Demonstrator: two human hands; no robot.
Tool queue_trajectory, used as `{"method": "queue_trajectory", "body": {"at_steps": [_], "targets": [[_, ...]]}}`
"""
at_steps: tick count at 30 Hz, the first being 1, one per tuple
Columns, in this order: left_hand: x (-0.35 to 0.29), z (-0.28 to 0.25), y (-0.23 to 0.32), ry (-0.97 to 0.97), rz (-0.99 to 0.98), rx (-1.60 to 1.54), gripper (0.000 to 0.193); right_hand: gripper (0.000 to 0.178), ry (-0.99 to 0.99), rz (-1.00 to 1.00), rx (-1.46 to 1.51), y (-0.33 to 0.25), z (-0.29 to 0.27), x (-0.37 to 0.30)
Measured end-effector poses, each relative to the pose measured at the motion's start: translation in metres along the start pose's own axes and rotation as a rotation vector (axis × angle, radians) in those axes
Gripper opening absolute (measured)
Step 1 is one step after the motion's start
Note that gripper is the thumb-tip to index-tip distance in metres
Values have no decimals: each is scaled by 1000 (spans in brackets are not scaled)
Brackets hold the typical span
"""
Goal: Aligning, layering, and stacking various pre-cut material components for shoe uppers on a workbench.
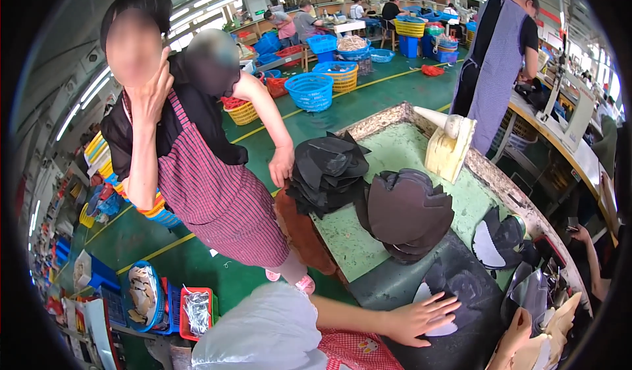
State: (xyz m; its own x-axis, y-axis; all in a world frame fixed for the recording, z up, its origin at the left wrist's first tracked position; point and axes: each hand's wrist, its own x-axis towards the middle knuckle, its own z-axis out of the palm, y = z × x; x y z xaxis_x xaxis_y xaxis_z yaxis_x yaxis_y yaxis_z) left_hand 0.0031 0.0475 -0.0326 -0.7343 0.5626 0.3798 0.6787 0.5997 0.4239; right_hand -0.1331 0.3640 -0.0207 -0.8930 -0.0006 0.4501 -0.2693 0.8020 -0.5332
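My left hand (421,317) lies flat with fingers spread on a black sheet piece (464,291) and a pale scalloped piece (440,329), both on a dark mat (395,284). At the lower right, my right hand (517,334) has curled fingers beside beige and clear sheet pieces (556,324); what it holds, if anything, I cannot make out. Ahead of my left hand, a stack of dark cut pieces (408,212) rests on the green tabletop (355,238). A second black stack (329,172) sits farther left.
A co-worker in a checked apron (224,199) stands at the left, one hand by the far stack. A white cone and yellow block (449,146) stand at the table's far edge. Black pieces with a white one (497,241) lie right. Baskets (309,92) stand on the floor.
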Motion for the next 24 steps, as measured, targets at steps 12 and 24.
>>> {"method": "queue_trajectory", "body": {"at_steps": [12,24], "targets": [[-19,15,37,37,-213,32,90,23,33,-61,-75,9,12,-8],[-19,17,35,57,-209,10,83,21,99,-130,-101,-45,-2,-4]]}}
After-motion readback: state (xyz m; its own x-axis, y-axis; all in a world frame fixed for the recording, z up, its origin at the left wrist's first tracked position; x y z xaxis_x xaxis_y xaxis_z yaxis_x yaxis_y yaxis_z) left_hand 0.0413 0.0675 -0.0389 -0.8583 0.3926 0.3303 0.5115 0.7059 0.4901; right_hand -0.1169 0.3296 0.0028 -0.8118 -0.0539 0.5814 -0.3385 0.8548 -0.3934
